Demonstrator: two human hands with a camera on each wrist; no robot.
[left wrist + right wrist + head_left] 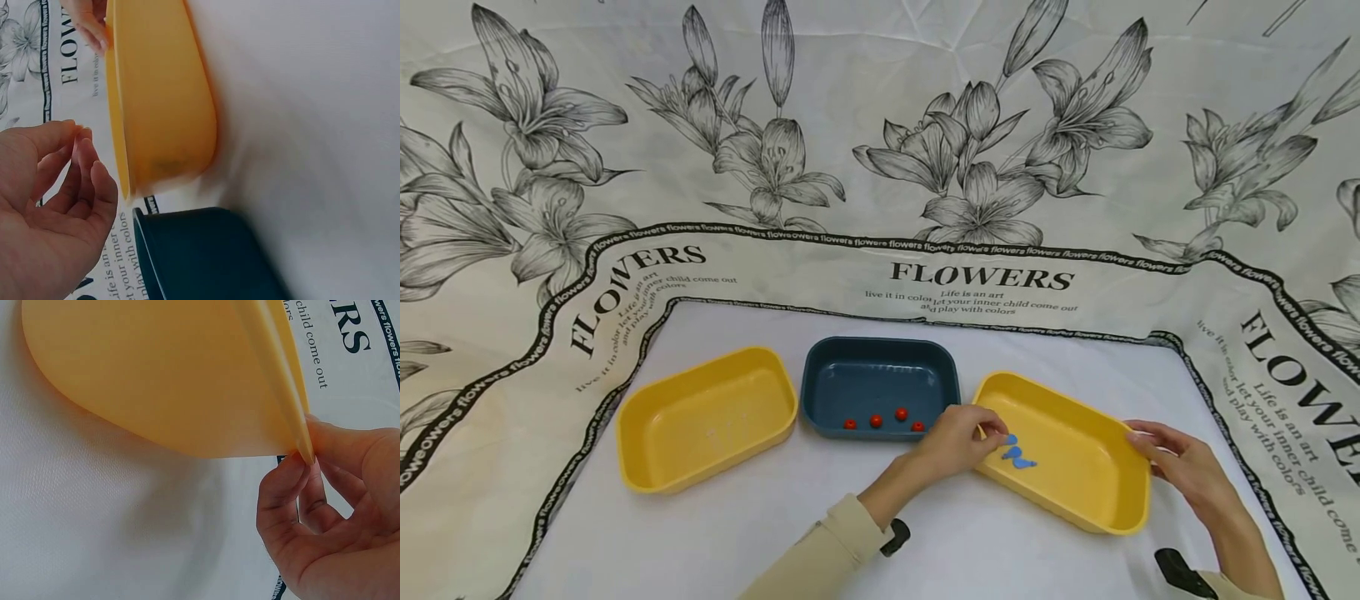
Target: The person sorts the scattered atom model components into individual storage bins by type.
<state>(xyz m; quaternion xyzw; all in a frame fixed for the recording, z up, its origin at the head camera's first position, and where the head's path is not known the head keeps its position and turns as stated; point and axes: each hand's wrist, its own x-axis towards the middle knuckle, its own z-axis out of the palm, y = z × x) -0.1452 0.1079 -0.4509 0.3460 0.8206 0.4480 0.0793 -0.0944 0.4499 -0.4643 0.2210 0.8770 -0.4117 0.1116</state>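
In the head view my left hand (961, 437) is over the near-left end of the right yellow tray (1075, 467), thumb and fingertips pinched together. A small blue piece (1011, 439) with a rounded end shows at those fingertips. Other flat blue pieces (1021, 461) lie just below it on the tray floor. The left wrist view shows the left hand (59, 200) above the rim level, and no blue is visible there. My right hand (1187, 467) pinches the tray's right rim between thumb and fingers, as the right wrist view of the hand (337, 500) confirms.
A dark blue tray (880, 379) in the middle holds several red beads (876, 422). On the left stands another yellow tray (643, 442) with small clear pieces (730, 429). White cloth (737, 533) lies beneath, and a flower-printed cloth (820, 275) borders it behind.
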